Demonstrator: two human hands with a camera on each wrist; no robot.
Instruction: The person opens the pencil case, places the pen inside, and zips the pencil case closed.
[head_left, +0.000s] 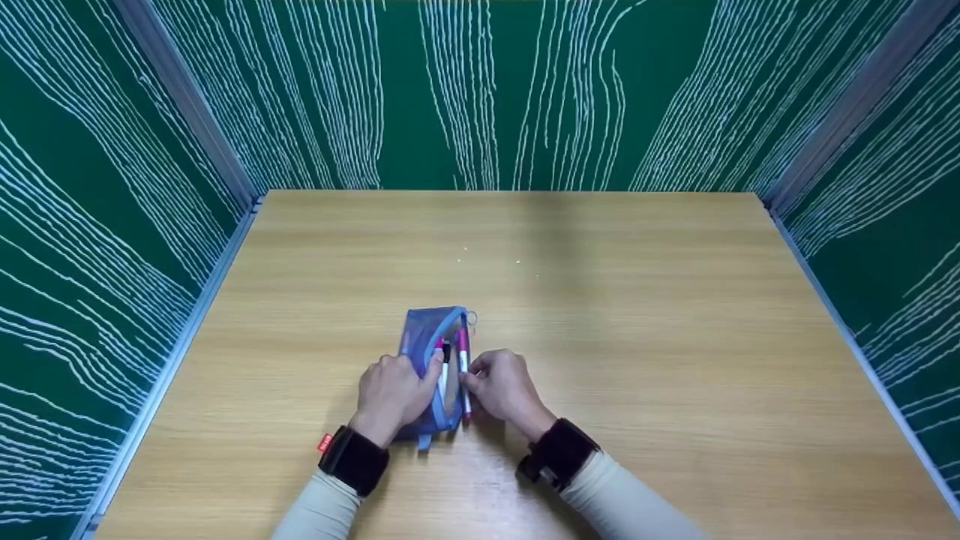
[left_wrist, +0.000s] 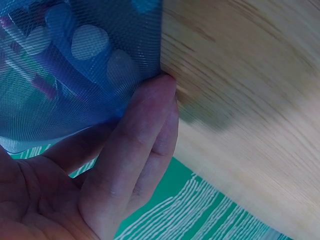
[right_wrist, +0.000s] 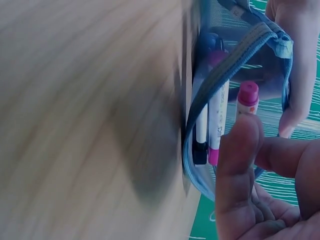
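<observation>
A blue mesh pencil case lies on the table with its zipped mouth gaping toward the right. My left hand grips the case by its left side, thumb at the edge of the mouth; in the left wrist view its fingers press against the mesh. Between thumb and fingers, my right hand pinches a white marker with a pink cap at the opening. The marker's pink end shows above the right thumb. Inside the case, a black-capped marker lies beside another pink-and-white marker.
The wooden table spreads out around both hands. Several small pale specks dot it beyond the case. Green panels with white wavy lines wall in the back and both sides. More items, blurred by the mesh, show inside the case.
</observation>
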